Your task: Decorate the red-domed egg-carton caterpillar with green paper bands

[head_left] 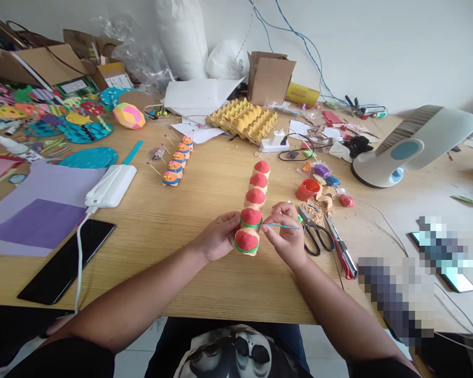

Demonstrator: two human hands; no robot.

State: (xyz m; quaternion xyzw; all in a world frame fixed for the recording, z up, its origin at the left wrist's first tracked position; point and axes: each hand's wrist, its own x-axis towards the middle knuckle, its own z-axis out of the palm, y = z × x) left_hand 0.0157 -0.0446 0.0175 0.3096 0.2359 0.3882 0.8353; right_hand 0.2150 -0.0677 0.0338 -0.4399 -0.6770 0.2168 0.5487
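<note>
A strip of egg-carton cups with red domed tops stands out from the table in front of me. Green bands circle the lower edges of the two nearest cups. My left hand is closed on the strip's left side, near those two cups. In my right hand, a thin blue stick is pinched between thumb and fingers. Its tip reaches the green band of the second-nearest cup; whether it touches is too small to tell. A finished-looking caterpillar with blue bands, orange tops and pin-like feelers sits farther left.
Right of my hands lie black-handled scissors, a red utility knife, a red cup and clay packets. A white fan stands beyond. Left are a phone and a cabled power bank. Yellow egg trays lie behind.
</note>
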